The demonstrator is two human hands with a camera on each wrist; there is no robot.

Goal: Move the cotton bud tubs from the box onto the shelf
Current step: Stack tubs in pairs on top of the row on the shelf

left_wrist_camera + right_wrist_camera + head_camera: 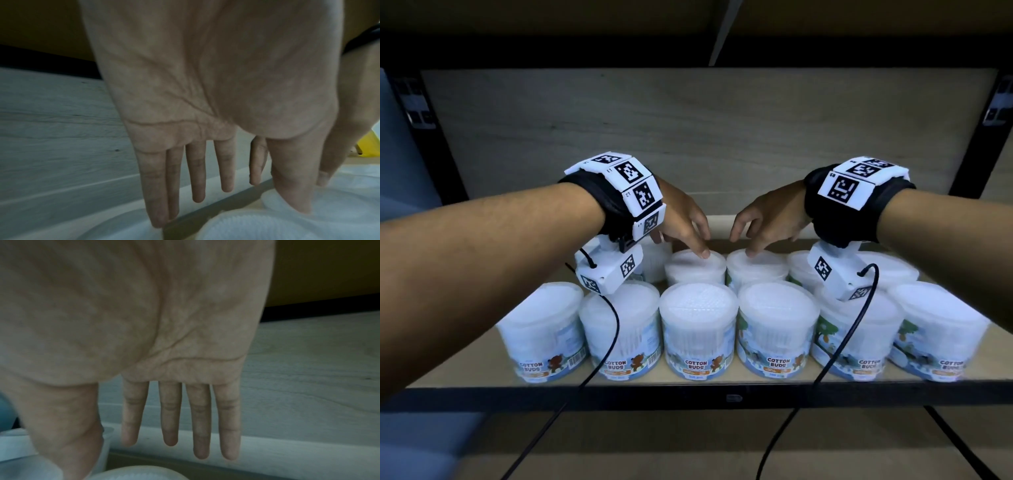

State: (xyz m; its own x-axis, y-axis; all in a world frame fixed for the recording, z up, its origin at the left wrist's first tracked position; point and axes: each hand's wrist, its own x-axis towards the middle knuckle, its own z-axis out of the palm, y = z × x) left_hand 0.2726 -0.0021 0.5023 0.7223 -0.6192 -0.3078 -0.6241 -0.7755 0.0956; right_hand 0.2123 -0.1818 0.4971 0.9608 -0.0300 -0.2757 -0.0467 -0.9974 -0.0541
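Clear round cotton bud tubs with white lids stand in two rows on the wooden shelf (722, 378). Several fill the front row, such as one at the middle (697, 329). My left hand (683, 226) hangs over the back row with straight fingers, its thumb tip touching the lid of a back tub (693, 269). My right hand (763, 222) mirrors it, thumb tip on the lid of the neighbouring back tub (756, 267). In the left wrist view the left hand (205, 186) shows spread straight fingers holding nothing. The right hand (180, 426) looks the same in the right wrist view. No box is in view.
A pale wood back panel (688, 130) closes the shelf behind the tubs. Black metal uprights (431, 137) stand at both sides and a black rail (722, 397) runs along the front edge. Black cables (839, 342) hang from both wrist cameras across the front tubs.
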